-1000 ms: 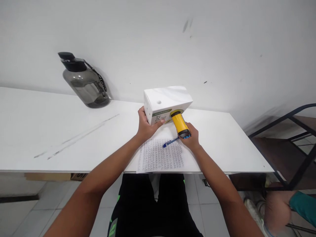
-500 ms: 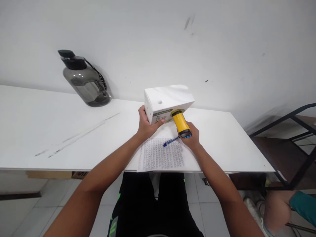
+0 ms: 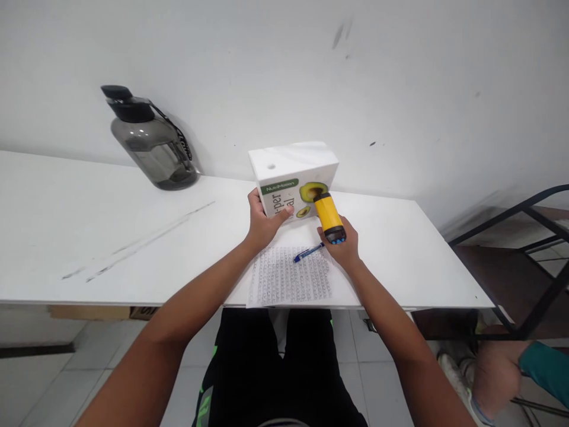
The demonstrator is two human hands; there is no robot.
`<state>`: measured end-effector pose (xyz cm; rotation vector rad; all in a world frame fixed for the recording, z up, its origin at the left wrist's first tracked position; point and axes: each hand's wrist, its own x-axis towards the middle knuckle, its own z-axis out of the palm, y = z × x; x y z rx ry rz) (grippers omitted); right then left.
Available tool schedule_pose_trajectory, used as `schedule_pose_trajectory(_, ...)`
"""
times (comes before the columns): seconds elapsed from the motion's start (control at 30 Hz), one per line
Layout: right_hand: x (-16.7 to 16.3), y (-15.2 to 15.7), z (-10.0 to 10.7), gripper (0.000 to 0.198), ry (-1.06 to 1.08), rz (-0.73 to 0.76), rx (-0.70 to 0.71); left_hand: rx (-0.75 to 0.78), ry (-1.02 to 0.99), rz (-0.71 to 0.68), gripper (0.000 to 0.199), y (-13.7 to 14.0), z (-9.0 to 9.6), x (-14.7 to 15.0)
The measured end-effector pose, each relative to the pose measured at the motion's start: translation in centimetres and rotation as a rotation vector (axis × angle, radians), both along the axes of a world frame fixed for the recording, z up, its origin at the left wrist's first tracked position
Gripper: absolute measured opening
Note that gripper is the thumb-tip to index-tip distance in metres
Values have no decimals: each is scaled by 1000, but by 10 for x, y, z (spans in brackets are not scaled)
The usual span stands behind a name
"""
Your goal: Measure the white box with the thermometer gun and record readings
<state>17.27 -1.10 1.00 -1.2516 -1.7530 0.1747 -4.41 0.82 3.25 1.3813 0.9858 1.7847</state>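
A white box [image 3: 297, 159] with a green label and avocado pictures on its front is tilted above the table. My left hand [image 3: 264, 226] grips its lower left corner, thumb on the front face and fingers behind. My right hand [image 3: 347, 247] is closed around a yellow and black handheld device [image 3: 329, 214] with blue buttons at its near end. The device's far end overlaps the avocado picture; I cannot tell whether it touches the box. Below lie a printed sheet [image 3: 284, 284] covered in rows of small marks and a blue pen [image 3: 308, 252].
A grey water bottle [image 3: 153, 145] with a black lid stands at the back left of the white table [image 3: 89, 219], near the wall. On the right is a black metal frame [image 3: 533, 284] beside the table. Another person's knee [image 3: 495, 370] shows at the lower right.
The box has moved slightly left and tipped so its printed front shows more. The device in my right hand has shifted a little right, uncovering more of the avocado picture.
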Motion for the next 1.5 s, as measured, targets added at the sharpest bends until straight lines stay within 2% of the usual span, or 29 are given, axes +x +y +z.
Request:
schedule_pose_trajectory(0.2, 1, 6, 0, 32, 320, 93, -62, -69, -69, 173, 67, 24, -11, -14)
schedule_pose_trajectory(0.37, 2, 11, 6, 30, 406, 5, -137, -91, -37, 263, 70, 43, -25, -31)
schedule_pose_trajectory(0.5, 2, 10, 12, 30, 435, -41, -121, -155, -13, 307, 70, 53, -34, -38)
schedule_pose_trajectory(0.73, 0, 9, 14, 29, 473, -37, -127, -231, 19, 280, 68, 56, -37, -40)
schedule_pose_trajectory(0.9, 0, 10, 13, 30, 486, -21, -150, -327, 125, 260, 74, 56, -37, -41)
schedule_pose_trajectory(1.27, -1, 9, 14, 30, 471, -22, -173, -339, 133, 246, 76, 56, -36, -41)
schedule_pose_trajectory(1.5, -1, 9, 12, 27, 487, -57, -140, -316, 131, 225, 76, 60, -42, -44)
